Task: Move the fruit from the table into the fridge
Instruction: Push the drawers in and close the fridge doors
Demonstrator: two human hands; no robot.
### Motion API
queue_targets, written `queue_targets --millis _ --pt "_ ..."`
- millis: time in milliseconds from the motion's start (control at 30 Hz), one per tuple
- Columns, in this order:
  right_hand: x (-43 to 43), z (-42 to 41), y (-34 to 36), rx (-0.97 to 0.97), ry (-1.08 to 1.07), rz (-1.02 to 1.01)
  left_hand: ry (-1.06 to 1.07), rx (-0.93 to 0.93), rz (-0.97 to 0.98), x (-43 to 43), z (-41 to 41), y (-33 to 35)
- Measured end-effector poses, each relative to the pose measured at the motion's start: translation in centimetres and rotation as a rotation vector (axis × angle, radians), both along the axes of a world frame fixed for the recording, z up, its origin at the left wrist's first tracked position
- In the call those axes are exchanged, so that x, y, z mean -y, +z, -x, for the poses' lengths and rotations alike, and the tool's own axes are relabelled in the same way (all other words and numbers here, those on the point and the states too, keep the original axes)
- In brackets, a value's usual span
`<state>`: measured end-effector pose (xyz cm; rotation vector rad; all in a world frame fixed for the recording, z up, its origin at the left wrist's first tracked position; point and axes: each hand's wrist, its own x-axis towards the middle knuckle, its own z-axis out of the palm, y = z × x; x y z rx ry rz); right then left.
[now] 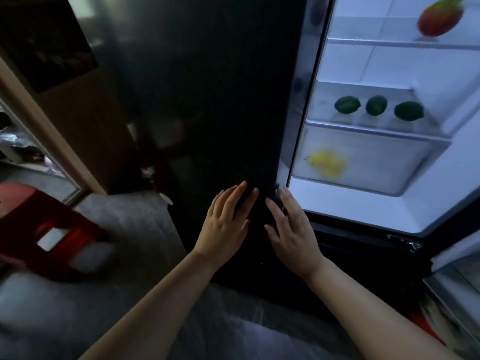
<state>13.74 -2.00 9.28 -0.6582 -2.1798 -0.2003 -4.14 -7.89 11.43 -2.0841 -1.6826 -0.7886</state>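
The fridge's right compartment (pixel 363 209) stands open and lit. A red-orange fruit with a green tip (pixel 440 18) lies on its top shelf. Three dark green round fruits (pixel 374 105) sit in a row on the middle shelf. A yellow fruit (pixel 327 162) shows through the clear drawer below. My left hand (pixel 224 222) and my right hand (pixel 292 227) lie side by side with straight fingers against the dark closed left door (pixel 207 100), low down near its right edge. Neither hand holds anything.
A red plastic stool (pixel 46 229) stands on the grey floor to the left. A brown cabinet (pixel 85 131) and a glass-fronted shelf (pixel 15 141) sit left of the fridge. The open right door's edge (pixel 457 281) juts out at lower right.
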Motion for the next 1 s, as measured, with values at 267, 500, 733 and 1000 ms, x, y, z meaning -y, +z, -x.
queue_targets --millis 267,500,733,1000 --pt "-1.5 0.5 0.4 0.019 -0.148 -0.037 -0.088 -0.052 -0.07 -3.7 0.6 0.1" --pt "-5.4 0.6 1.3 0.169 -0.437 0.075 0.0 -0.163 0.057 -8.9 -1.1 0.8" --pt "-6.3 0.4 2.7 0.145 -0.455 0.078 0.063 -0.243 0.095 -10.3 -1.1 1.1" --pt "-4.8 -1.0 3.6 0.185 -0.426 0.199 0.004 -0.189 0.141 -9.3 -1.2 1.9"
